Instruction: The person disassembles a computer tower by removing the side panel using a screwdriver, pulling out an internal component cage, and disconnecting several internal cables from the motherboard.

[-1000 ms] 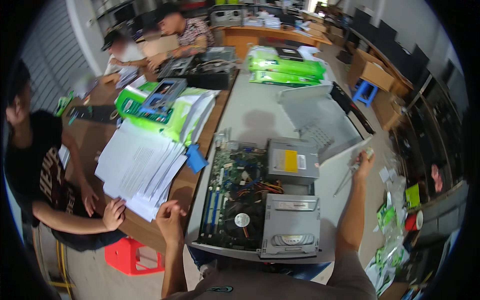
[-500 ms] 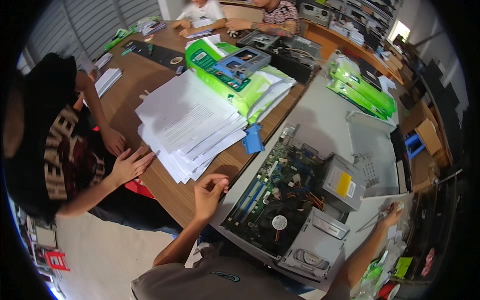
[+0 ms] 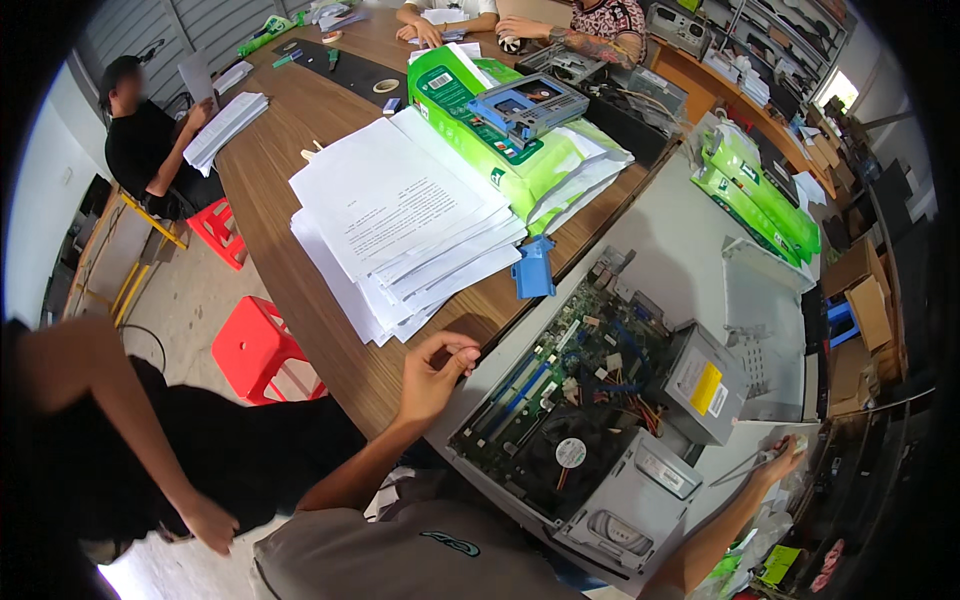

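Note:
An opened desktop computer case (image 3: pixel 560 525) lies in front of me, its green motherboard (image 3: pixel 540 385), black fan (image 3: pixel 571 453) and grey power supply (image 3: pixel 705 385) exposed. Just left of it, above the table edge, my left hand (image 3: pixel 435 375) is closed with thumb and fingertips together; whatever they pinch is too small to make out. On the right side of the case my right hand (image 3: pixel 783 462) grips a screwdriver (image 3: pixel 740 470) by its pale handle, the thin shaft pointing left toward the case. A grey metal drive bracket (image 3: pixel 630 500) sits at the case's near end.
Stacked papers (image 3: pixel 400 235), a green paper pack (image 3: pixel 450 95) with a blue-framed drive unit (image 3: pixel 530 108), and a blue plastic piece (image 3: pixel 534 268) lie beyond. A metal side panel (image 3: pixel 765 340) is at right. Red stools (image 3: pixel 250 345) and a person's arm (image 3: pixel 130 420) are at left.
The person in black at left has drawn back from the table, uncovering the red stools and a seated person. My view has shifted slightly; my hands keep much the same pose.

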Demonstrator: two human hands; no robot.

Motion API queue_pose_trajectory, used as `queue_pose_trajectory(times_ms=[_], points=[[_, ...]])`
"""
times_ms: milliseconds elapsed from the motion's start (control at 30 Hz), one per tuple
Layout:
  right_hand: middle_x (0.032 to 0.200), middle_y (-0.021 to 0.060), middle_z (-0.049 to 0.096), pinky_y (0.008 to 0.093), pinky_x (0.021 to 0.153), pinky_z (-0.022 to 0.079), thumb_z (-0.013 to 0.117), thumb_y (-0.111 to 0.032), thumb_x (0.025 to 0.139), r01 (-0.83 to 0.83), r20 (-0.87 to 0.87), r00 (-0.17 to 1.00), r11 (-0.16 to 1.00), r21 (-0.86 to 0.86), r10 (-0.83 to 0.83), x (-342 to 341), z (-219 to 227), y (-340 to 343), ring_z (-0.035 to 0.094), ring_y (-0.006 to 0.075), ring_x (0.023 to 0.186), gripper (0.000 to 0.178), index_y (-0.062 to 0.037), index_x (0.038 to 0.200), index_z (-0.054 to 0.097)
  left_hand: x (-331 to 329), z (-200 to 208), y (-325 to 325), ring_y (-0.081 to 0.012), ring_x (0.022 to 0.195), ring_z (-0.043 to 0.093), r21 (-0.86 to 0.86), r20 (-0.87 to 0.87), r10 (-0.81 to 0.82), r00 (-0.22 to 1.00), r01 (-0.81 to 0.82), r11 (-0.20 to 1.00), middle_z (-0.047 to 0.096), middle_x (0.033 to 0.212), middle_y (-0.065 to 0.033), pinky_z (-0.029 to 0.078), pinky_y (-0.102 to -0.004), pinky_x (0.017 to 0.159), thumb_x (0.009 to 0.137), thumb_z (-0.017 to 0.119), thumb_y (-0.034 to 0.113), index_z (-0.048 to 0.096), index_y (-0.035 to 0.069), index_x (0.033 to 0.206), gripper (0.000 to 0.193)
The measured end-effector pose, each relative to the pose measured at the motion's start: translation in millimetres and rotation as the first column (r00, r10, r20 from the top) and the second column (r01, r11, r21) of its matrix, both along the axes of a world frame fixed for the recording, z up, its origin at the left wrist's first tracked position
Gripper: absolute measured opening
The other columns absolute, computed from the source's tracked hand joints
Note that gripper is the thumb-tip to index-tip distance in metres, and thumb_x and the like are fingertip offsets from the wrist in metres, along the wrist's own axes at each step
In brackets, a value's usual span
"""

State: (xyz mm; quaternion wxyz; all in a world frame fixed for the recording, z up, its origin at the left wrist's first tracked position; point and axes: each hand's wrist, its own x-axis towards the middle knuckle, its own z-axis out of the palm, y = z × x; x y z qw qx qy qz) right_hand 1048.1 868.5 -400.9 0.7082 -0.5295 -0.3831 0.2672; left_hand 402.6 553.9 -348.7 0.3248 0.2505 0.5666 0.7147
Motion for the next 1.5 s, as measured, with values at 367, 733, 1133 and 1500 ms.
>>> queue_pose_trajectory(times_ms=[367,733,1133,1500], points=[[0.085,0.0021,0.061,0.0267,0.058,0.042,0.072,-0.014,0.092,-0.026,0.009,1.0,1.0,-0.012,0.026,-15,-1,1,0.052,0.0103,0.068,0.021,-0.0072,0.105,0.057,-7,5,-12,-0.0074,0.076,0.059,-0.111,-0.086,0.016,0.996,-0.025,0.993,0.067,0.084,-0.0008,0.049,-0.0231,0.069,0.094,0.074,0.007,0.069,0.0,0.1,0.011],[0.101,0.0087,0.067,0.0357,0.077,0.05,0.054,-0.048,0.102,-0.195,0.183,0.961,0.977,-0.081,0.207,-54,11,-110,0.061,0.0198,0.086,0.046,-0.0056,0.113,0.07,14,-20,8,-0.0157,0.078,0.056,-0.005,-0.391,0.033,0.92,-0.037,0.999,0.063,0.085,-0.004,0.049,-0.0321,0.075,0.1,0.063,0.018,0.061,0.003,0.086,0.021],[0.082,0.0047,0.058,0.0275,0.049,0.045,0.06,-0.008,0.091,-0.153,-0.294,0.94,0.984,0.091,0.174,-128,59,-186,0.053,0.01,0.056,0.049,-0.0067,0.137,0.042,179,-37,112,-0.016,0.079,0.056,0.14,-0.667,-0.499,0.554,0.75,0.646,0.062,0.087,-0.0046,0.049,-0.0319,0.075,0.099,0.065,0.017,0.061,0.003,0.091,0.018],[0.083,0.0053,0.057,0.0278,0.051,0.046,0.061,-0.007,0.09,-0.129,-0.236,0.963,0.991,0.036,0.134,-122,47,-173,0.053,0.0106,0.057,0.054,-0.0069,0.139,0.04,176,-43,113,-0.0163,0.08,0.056,0.09,-0.673,-0.544,0.501,0.786,0.612,0.062,0.088,-0.0052,0.049,-0.0317,0.076,0.099,0.067,0.017,0.061,0.003,0.095,0.016]])
